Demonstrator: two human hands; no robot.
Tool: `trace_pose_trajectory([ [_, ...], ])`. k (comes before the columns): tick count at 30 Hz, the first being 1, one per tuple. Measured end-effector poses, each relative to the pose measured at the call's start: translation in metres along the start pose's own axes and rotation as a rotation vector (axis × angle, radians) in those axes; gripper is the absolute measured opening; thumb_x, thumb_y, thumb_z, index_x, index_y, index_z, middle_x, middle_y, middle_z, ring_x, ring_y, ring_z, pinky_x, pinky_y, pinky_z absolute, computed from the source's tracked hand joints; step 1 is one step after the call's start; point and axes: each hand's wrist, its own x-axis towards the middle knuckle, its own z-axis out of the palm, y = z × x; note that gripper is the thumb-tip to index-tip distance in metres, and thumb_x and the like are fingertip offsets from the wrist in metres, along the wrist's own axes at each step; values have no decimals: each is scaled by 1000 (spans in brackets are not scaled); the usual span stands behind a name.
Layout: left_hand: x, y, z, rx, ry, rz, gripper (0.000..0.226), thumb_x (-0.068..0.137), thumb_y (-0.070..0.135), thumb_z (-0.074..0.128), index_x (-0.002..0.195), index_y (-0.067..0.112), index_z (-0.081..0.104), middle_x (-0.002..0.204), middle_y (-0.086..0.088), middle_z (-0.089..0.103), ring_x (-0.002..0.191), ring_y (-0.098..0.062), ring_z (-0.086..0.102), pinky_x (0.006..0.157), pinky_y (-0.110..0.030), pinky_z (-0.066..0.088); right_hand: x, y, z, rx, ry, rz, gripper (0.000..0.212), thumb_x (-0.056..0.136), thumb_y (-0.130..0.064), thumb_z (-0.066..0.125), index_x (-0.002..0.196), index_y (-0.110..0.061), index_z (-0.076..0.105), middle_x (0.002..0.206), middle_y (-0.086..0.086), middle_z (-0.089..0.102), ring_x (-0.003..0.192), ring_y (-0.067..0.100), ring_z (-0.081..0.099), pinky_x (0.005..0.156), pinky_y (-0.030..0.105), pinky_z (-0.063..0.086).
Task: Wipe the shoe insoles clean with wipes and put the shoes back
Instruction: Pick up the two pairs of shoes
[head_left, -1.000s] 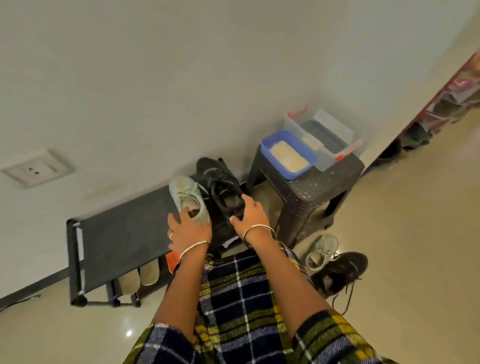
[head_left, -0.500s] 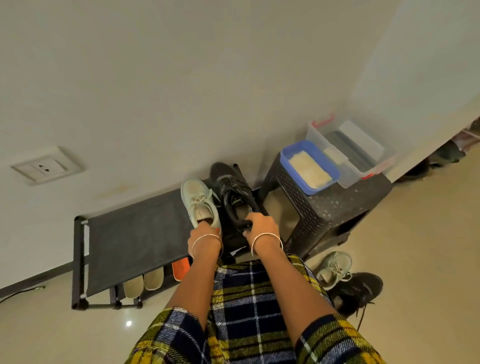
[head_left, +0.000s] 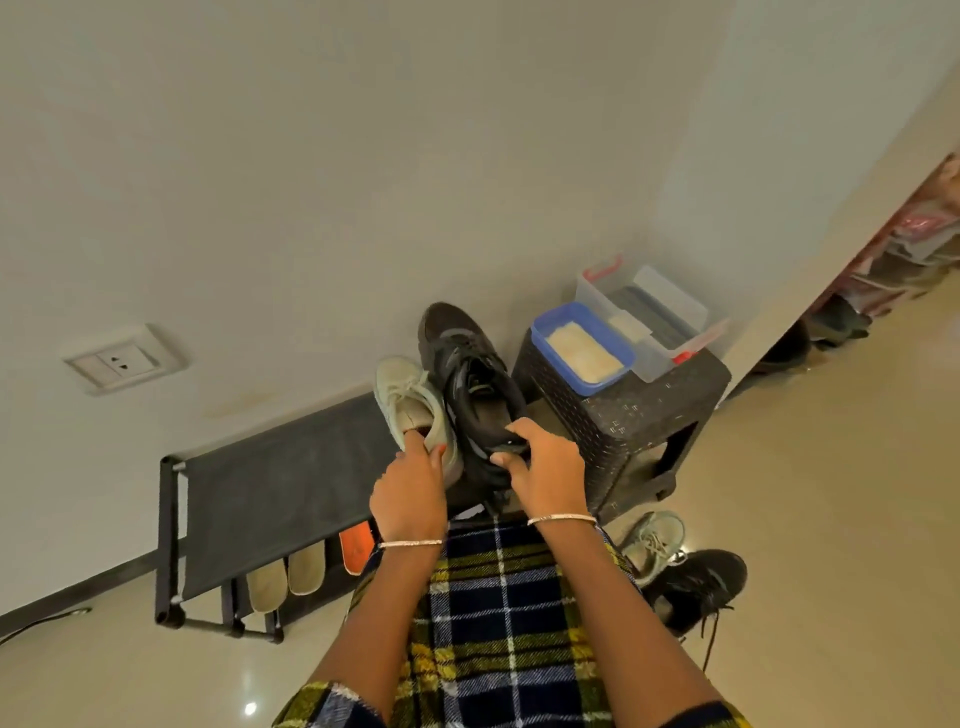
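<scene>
My left hand (head_left: 410, 491) grips the heel of a pale green sneaker (head_left: 404, 399), fingers hooked inside its opening. My right hand (head_left: 545, 467) grips the heel of a black sneaker (head_left: 465, 364). Both shoes are held side by side above the right end of a black fabric-topped shoe rack (head_left: 270, 483), toes pointing to the wall. The matching pale green sneaker (head_left: 652, 543) and black sneaker (head_left: 698, 584) lie on the floor at the right. A blue tub of wipes (head_left: 582, 349) sits on a dark stool (head_left: 623, 415).
A clear lidded box (head_left: 649, 317) with red clips stands behind the blue tub on the stool. Beige and orange footwear (head_left: 306, 566) sits on the rack's lower shelf. A wall socket (head_left: 122, 358) is at the left. More shoes lie by a far rack (head_left: 841, 322) at the right.
Both hands have closed around the shoes' heels and lifted the two sneakers slightly up from the rack top. The camera view has shifted.
</scene>
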Motion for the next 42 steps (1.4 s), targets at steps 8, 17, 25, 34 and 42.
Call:
trace_pose_trajectory([
  [8, -53, 50, -66, -220, 176, 196, 29, 101, 42, 41, 112, 16, 47, 94, -6, 66, 75, -30, 65, 55, -32, 37, -58, 11, -84, 167, 357, -74, 29, 83, -31, 78, 109, -22, 71, 97, -6, 73, 91, 16, 66, 79, 36, 55],
  [17, -108, 143, -60, -270, 83, 554, 27, 101, 44, 38, 112, 20, 46, 103, 1, 66, 81, -22, 66, 56, -31, 40, -135, 68, -178, 284, 550, 129, 43, 72, -16, 87, 87, -49, 63, 79, -32, 64, 79, -7, 65, 73, 4, 45],
  [25, -137, 242, 31, -201, -214, 865, 28, 101, 44, 40, 108, 18, 46, 97, -4, 67, 88, -27, 64, 65, -35, 39, -179, 196, -193, 249, 659, 471, 27, 68, -17, 88, 90, -28, 77, 80, -15, 73, 76, 3, 68, 74, 21, 51],
  [34, -169, 322, 178, 53, -682, 953, 27, 98, 28, 56, 115, 8, 57, 106, -16, 66, 102, -33, 62, 79, -39, 47, -217, 324, -157, 184, 586, 936, 25, 67, -23, 88, 90, -19, 78, 77, -3, 72, 75, 17, 66, 61, 18, 40],
  [42, -195, 320, 282, 235, -962, 881, 29, 97, 30, 56, 114, 6, 59, 113, -19, 63, 106, -37, 58, 85, -43, 47, -236, 398, -97, 222, 429, 1313, 33, 66, -21, 89, 97, -15, 78, 89, 8, 75, 86, 30, 69, 73, 29, 50],
])
